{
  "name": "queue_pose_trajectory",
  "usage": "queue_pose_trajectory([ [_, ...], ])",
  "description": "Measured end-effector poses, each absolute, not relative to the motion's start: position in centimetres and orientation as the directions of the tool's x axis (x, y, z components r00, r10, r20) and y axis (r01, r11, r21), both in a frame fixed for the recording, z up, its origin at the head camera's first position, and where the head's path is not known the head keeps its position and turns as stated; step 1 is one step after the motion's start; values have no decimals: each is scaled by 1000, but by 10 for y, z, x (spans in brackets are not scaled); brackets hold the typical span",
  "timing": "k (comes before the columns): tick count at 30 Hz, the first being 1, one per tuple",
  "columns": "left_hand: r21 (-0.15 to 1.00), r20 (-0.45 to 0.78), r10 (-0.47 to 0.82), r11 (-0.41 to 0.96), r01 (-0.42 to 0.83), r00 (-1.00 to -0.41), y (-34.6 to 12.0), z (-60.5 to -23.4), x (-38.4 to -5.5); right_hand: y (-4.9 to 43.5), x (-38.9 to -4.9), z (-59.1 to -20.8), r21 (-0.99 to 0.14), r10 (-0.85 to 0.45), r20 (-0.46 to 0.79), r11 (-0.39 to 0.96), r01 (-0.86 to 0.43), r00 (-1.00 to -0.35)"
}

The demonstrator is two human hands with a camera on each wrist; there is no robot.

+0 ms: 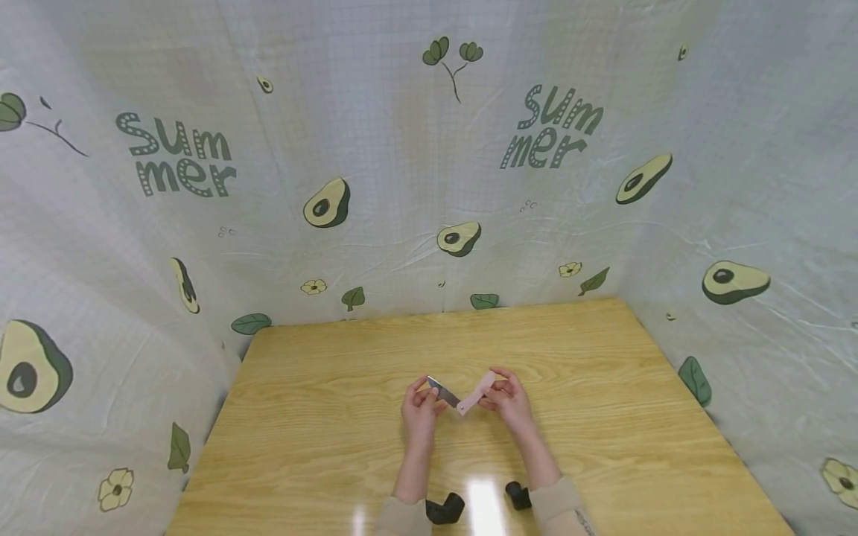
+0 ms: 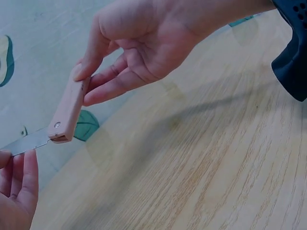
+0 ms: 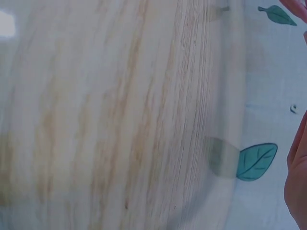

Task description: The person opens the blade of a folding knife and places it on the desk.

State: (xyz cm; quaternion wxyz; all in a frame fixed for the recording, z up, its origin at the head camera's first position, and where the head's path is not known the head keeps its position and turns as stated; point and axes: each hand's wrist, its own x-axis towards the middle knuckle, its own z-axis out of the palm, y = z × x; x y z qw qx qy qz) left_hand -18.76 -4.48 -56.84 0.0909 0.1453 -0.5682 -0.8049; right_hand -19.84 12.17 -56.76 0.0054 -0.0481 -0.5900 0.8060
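We hold a folding knife [image 1: 472, 398] up over the table [image 1: 322, 387], between our left hand [image 1: 420, 409] and our right hand [image 1: 512, 408]. It is bent like a V. The joint [image 1: 461, 408] is the low tip, near us, and both ends point away. Our left hand pinches the blade [image 2: 28, 143], which slants left. Our right hand pinches the pink handle [image 2: 67, 108], which slants right. Neither hand is nearer; each has its own end.

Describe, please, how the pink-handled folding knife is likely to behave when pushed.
The folding knife would probably swing at its rivet, where blade and handle meet at an angle. The blade looks thin and metallic, so likely stiff. The smooth-looking handle may be somewhat slippery.
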Motion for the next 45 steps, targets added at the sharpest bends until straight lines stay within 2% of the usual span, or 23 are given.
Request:
queue_pose_trajectory([
  [12, 868, -151, -493, -481, 123, -857, -27, -565, -186, 111, -193, -568, -851, 230, -132, -525, -9, -964],
  [24, 820, -222, -513, -558, 126, -829, -17, -560, -182, 97, -191, -567, -787, 338, -193, -614, -60, -921],
  [33, 802, -263, -511, -587, 108, -818, -14, -563, -181, 94, -191, -572, -778, 356, -206, -624, -67, -912],
  [38, 798, -270, -523, -591, 116, -808, -15, -569, -180, 95, -193, -574, -836, 349, -201, -548, -26, -915],
  [45, 892, -207, -565, -445, 83, -799, -24, -583, -181, 101, -198, -576, -919, 392, -166, -394, -2, -905],
])
